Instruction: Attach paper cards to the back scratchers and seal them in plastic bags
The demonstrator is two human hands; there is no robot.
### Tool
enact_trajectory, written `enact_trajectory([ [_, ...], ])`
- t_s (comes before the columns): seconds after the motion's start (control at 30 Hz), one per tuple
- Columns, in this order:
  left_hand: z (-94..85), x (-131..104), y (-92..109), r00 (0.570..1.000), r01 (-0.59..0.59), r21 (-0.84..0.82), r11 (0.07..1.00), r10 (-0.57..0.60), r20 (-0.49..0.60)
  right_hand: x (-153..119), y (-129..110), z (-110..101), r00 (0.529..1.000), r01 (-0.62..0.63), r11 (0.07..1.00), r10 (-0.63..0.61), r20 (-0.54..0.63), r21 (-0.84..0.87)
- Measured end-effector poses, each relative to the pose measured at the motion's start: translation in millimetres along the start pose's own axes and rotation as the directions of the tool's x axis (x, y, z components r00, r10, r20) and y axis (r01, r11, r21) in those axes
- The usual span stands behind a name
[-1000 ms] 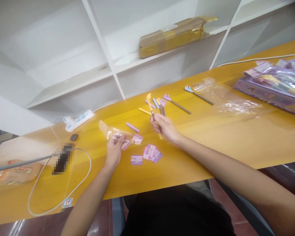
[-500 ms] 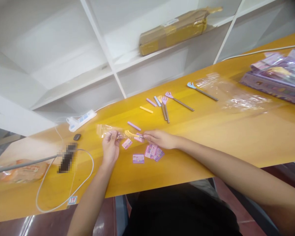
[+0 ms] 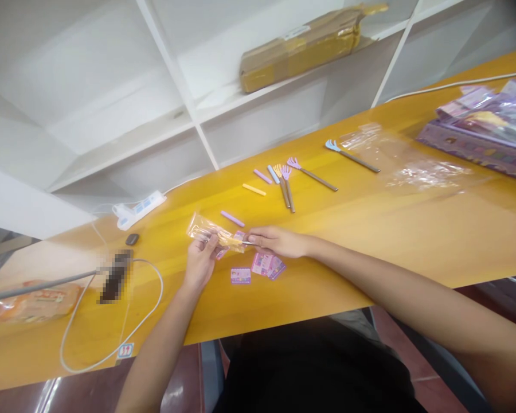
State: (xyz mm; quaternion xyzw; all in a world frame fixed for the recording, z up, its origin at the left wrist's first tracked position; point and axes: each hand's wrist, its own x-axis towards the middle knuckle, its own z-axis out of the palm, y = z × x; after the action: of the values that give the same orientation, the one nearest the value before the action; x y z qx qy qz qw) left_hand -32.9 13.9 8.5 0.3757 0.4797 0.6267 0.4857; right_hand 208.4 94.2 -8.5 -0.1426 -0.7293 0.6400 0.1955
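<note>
My left hand (image 3: 201, 259) pinches a clear plastic bag (image 3: 203, 225). The yellow claw end of a back scratcher (image 3: 230, 241) is inside the bag's mouth, and my right hand (image 3: 275, 241) grips its metal shaft. Small purple cards (image 3: 241, 276) lie on the table just below my hands, several of them in an overlapping stack (image 3: 268, 265). A purple tube (image 3: 233, 218) rests beyond the bag. Farther back lie more back scratchers (image 3: 312, 175) with purple, yellow and blue claws, beside short coloured tubes (image 3: 254, 189).
At the right stands a purple box (image 3: 477, 150) heaped with packaged items, and flat clear bags (image 3: 430, 172) lie beside it. A white power strip (image 3: 140, 210), a small black object (image 3: 132, 239), a looped cable (image 3: 162, 287) and an orange packet (image 3: 38, 301) are at left. Shelves hold a cardboard parcel (image 3: 301, 51).
My left hand has brought the bag to the right, over the yellow claw. The claw was outside the bag and is now within its mouth. My right hand has hardly moved.
</note>
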Motion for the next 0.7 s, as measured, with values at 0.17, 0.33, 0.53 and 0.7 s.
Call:
enact_trajectory([
  [0.17, -4.6, -2, -12, 0.992, 0.05, 0.147, 0.988, -0.067, 0.11, 1, 2, 5, 0.999, -0.009, 0.997, 0.013, -0.053, 0.075],
  [0.33, -1.4, -3, -19, 0.993, 0.017, 0.126, 0.992, -0.031, 0.111, 2, 4, 5, 0.995, -0.007, 0.999, 0.011, -0.098, 0.042],
  [0.53, 2.0, 5, 3, 0.99, -0.119, -0.07, 0.99, 0.112, -0.088, 3, 7, 1, 0.994, -0.043, 0.996, 0.035, -0.101, -0.083],
  [0.7, -1.5, 10, 11, 0.985, -0.152, -0.101, 0.983, 0.141, -0.104, 4, 10, 2, 0.991, -0.064, 0.994, 0.053, -0.123, -0.086],
])
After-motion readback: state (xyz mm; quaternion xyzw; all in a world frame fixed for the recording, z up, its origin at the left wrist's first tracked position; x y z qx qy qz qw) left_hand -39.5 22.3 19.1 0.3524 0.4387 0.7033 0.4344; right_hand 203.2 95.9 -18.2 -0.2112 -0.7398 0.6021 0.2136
